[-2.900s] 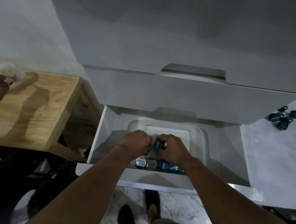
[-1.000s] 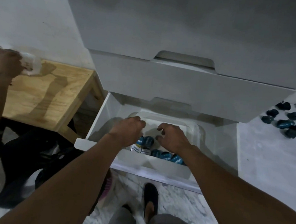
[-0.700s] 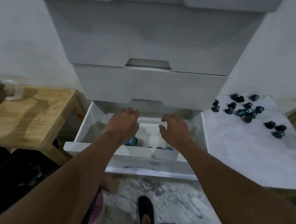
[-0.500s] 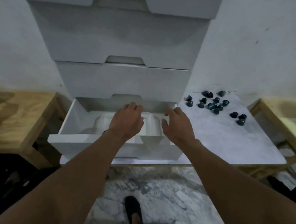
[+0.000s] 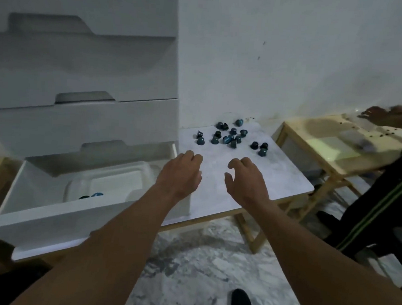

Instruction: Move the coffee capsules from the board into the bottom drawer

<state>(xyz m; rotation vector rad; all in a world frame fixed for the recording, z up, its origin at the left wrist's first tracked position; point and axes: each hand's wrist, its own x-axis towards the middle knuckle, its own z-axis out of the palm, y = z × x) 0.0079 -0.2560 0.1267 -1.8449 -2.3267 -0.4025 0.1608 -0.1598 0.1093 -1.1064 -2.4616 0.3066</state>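
Dim room | white wall (image 5: 285, 53) | marbled grey floor (image 5: 201, 266) | white drawer unit (image 5: 82, 72) | wooden side table (image 5: 319, 146) right

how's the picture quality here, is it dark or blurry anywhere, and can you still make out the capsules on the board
Head view: dim, bluish light with soft shadows; the drawer fronts at left are smeared by motion blur, as is another person's hand at far right; wide-angle bending shows at the edges; the capsules on the board read as dark teal shapes, their labels unreadable.
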